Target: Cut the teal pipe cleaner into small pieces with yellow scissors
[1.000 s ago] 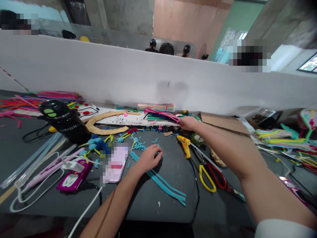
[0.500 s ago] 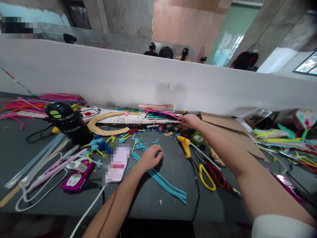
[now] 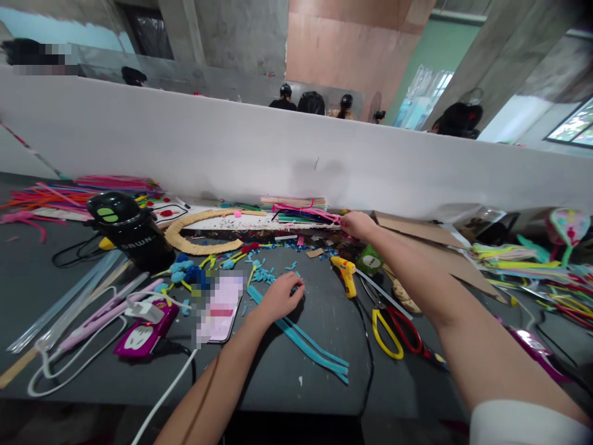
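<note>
My left hand (image 3: 281,294) rests on the dark table across light blue pipe cleaners (image 3: 308,349), whose ends stick out on both sides of it. Its fingers are loosely bent, with a gap at the thumb and nothing visible held between them. Short blue cut pieces (image 3: 264,274) lie just beyond it. Stretched out to the back of the table, my right hand (image 3: 357,225) has its fingers closed at the end of a bundle of pink pipe cleaners (image 3: 296,211). The fingertips are partly hidden.
A yellow glue gun (image 3: 344,275) and scissors (image 3: 388,334) lie right of centre. Left are a phone (image 3: 225,309), a purple power strip (image 3: 146,330), a black bottle (image 3: 132,232) and a cardboard ring (image 3: 173,235). Cardboard (image 3: 430,247) lies right, below a white partition (image 3: 208,142).
The view has shifted slightly. My right hand stays at the pink bundle and my left hand stays on the blue pipe cleaners.
</note>
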Demonstrator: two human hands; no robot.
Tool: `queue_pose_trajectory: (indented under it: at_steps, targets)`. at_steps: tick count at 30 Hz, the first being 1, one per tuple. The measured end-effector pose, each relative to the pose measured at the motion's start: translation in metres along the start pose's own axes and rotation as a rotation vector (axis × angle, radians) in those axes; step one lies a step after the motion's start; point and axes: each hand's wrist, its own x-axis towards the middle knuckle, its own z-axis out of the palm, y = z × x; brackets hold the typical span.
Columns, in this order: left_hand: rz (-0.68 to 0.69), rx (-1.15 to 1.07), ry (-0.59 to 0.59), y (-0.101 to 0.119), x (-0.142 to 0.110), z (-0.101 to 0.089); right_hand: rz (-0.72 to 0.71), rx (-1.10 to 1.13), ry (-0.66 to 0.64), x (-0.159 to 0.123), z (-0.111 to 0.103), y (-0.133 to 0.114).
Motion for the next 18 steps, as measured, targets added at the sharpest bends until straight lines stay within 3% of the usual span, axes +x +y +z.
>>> queue_pose_trajectory:
  at_steps: [12, 18]
  targets:
    - [-0.021, 0.042, 0.018, -0.002, 0.002, 0.001, -0.025, -0.012, 0.022, 0.003, 0.002, 0.000]
    - [-0.011, 0.303, -0.071, 0.011, 0.024, 0.004, -0.068, -0.017, 0.024, -0.001, 0.004, -0.001]
